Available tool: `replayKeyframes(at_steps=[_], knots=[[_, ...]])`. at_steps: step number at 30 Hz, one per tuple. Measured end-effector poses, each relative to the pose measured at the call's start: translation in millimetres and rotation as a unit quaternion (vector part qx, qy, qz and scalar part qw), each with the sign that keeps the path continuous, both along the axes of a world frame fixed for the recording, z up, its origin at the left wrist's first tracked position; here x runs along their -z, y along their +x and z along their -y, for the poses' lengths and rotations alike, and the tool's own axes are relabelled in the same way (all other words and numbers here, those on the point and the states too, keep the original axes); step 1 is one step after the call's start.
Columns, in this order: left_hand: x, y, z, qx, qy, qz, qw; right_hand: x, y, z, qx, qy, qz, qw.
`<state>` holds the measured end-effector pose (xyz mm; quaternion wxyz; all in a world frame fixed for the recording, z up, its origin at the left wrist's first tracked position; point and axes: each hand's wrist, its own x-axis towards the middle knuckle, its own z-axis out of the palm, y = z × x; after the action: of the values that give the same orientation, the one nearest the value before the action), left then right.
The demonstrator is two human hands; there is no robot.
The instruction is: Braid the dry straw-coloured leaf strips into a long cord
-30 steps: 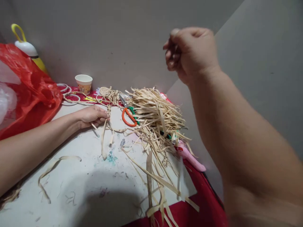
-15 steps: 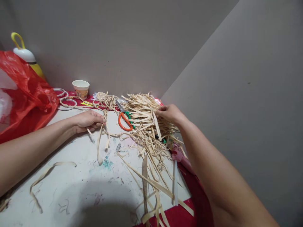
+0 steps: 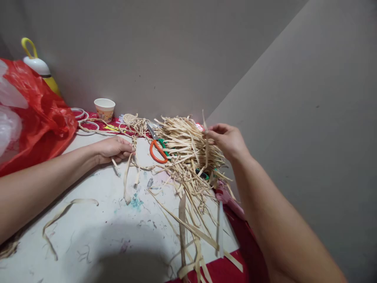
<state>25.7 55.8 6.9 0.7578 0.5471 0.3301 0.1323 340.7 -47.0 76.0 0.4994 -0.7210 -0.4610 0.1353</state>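
Observation:
My left hand (image 3: 116, 150) pinches a braided straw cord (image 3: 134, 141) whose loose strips hang down over the white board (image 3: 118, 224). On the right, my right hand (image 3: 225, 138) has a thin flat straw strip (image 3: 207, 147) between thumb and fingers, held upright at the edge of a big pile of dry straw strips (image 3: 181, 135). Scissors with orange and green handles (image 3: 158, 151) lie open between the hands, against the pile. A coiled straw piece (image 3: 129, 119) rests behind the braid.
A red plastic bag (image 3: 44, 114) and a yellow-and-white bottle (image 3: 38, 66) stand at the left. Behind are a paper cup (image 3: 105, 110) and white cord loops (image 3: 88, 127). A pink glue gun (image 3: 229, 200) lies at the right edge. Grey walls rise behind and to the right.
My right hand has moved right and slightly up from the pile, with a strip now upright in its fingers. My left hand keeps its hold on the braid. The view has shifted slightly.

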Motion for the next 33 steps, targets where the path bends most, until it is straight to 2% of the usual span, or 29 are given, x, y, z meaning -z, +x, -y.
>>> replayKeyframes(at_steps=[5, 8, 11, 14, 16, 18, 20, 23, 27, 33], knots=[[-3.3, -0.6, 3.9, -0.002, 0.001, 0.0, 1.0, -19.2, -20.1, 7.9, -0.003, 0.11, -0.155, 0.982], [-4.8, -0.7, 5.3, -0.009, -0.007, 0.0, 1.0, -22.5, -45.1, 10.7, -0.028, 0.126, -0.211, 0.969], [-6.3, -0.5, 6.3, -0.017, -0.011, -0.005, 1.0, -12.6, -82.4, 15.1, -0.1, 0.052, -0.263, 0.958], [-7.2, -0.2, 7.1, -0.021, -0.013, -0.003, 1.0, 9.7, -124.6, 18.6, -0.172, -0.065, -0.293, 0.938], [-6.9, 0.0, 7.4, -0.021, -0.012, 0.001, 1.0, 27.1, -147.5, 17.7, -0.195, -0.126, -0.303, 0.924], [-6.0, 0.2, 7.5, -0.019, -0.007, 0.003, 1.0, 42.3, -162.4, 13.8, -0.194, -0.155, -0.3, 0.921], [-4.8, 0.5, 7.5, -0.017, 0.0, 0.004, 1.0, 53.1, -169.9, 8.4, -0.181, -0.161, -0.291, 0.925], [-3.4, 0.8, 7.3, -0.017, 0.006, 0.005, 1.0, 60.1, -173.4, 1.3, -0.17, -0.167, -0.272, 0.932], [-3.4, 1.2, 7.6, -0.024, 0.014, -0.002, 1.0, 59.7, -175.4, -2.5, -0.176, -0.194, -0.241, 0.934], [-5.1, 1.7, 9.6, -0.031, 0.019, -0.001, 0.999, 56.4, -172.7, -1.1, -0.182, -0.199, -0.303, 0.914]])
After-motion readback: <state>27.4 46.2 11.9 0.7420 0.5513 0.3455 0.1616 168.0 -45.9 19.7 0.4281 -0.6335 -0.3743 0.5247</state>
